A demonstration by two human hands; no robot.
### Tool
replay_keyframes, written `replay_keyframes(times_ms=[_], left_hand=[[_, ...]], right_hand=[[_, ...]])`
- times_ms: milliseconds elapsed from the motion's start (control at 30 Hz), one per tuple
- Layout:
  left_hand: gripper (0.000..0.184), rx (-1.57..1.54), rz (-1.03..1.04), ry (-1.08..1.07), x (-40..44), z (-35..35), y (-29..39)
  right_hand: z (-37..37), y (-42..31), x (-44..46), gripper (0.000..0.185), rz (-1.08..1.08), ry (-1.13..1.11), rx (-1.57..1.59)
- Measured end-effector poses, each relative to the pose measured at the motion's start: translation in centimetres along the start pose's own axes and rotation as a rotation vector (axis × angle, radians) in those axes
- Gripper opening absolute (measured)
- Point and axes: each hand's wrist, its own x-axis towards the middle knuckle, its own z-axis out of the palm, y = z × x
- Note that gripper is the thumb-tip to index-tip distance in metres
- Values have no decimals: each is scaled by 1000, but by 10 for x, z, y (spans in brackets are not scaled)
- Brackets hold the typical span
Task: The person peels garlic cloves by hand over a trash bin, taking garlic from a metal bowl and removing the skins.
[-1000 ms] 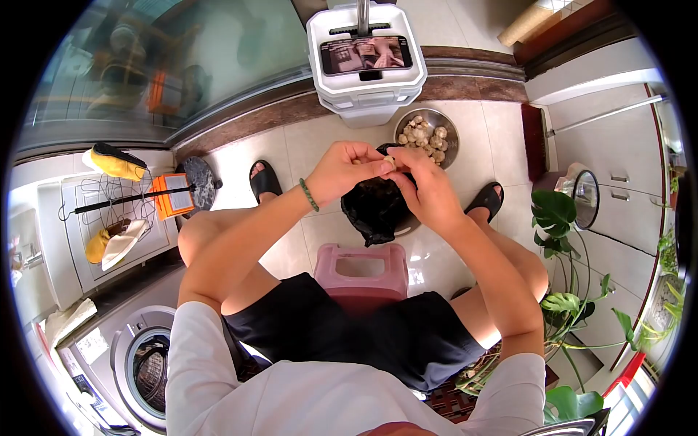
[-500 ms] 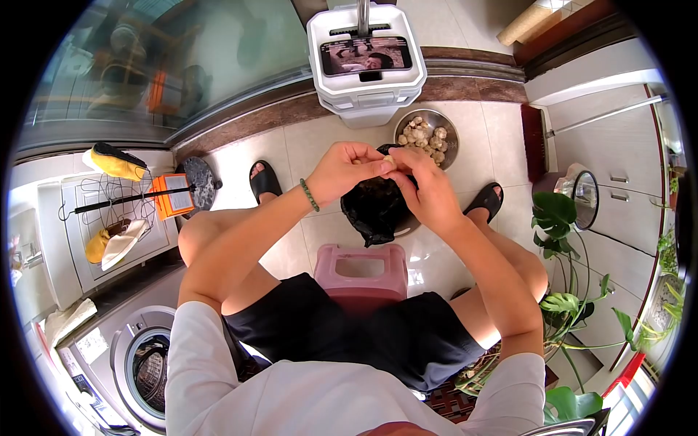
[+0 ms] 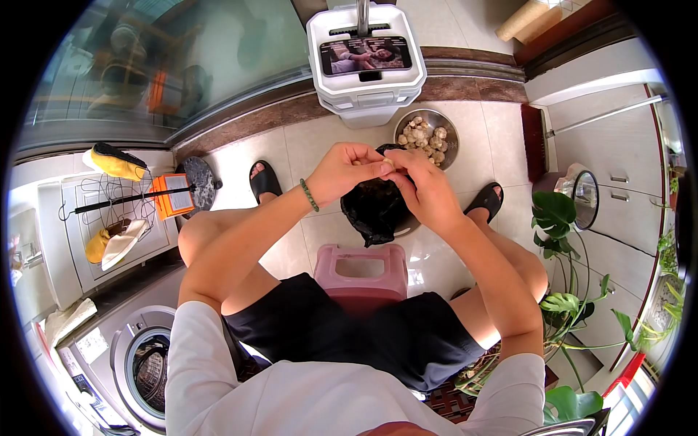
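Note:
My left hand (image 3: 349, 171) and my right hand (image 3: 423, 180) meet at the fingertips, both pinched on a small pale garlic clove (image 3: 389, 163) that the fingers mostly cover. Directly below them a black plastic bag (image 3: 372, 216) sits open over a container, its contents dark and hard to make out. Just beyond my right hand, a metal bowl (image 3: 455, 138) on the floor holds several garlic bulbs and cloves (image 3: 420, 136).
A pink plastic stool (image 3: 396, 272) stands between my legs. Ahead, a phone (image 3: 366, 56) rests on a white lidded box (image 3: 338, 98). A washing machine (image 3: 149, 320) and wire rack (image 3: 138, 218) are at left; plants (image 3: 556, 218) and cabinets (image 3: 603, 160) at right.
My right fingers have shifted slightly around the clove, covering more of it. The picture on the phone screen differs. My left hand stays nearly still.

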Motion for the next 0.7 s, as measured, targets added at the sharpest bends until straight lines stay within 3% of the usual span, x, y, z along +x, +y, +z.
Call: replay_keyframes(times_ms=[700], left_hand=[[22,3,-15,-5,0,-2,-2]], right_hand=[[0,-1,1,31,-15,-7,3]])
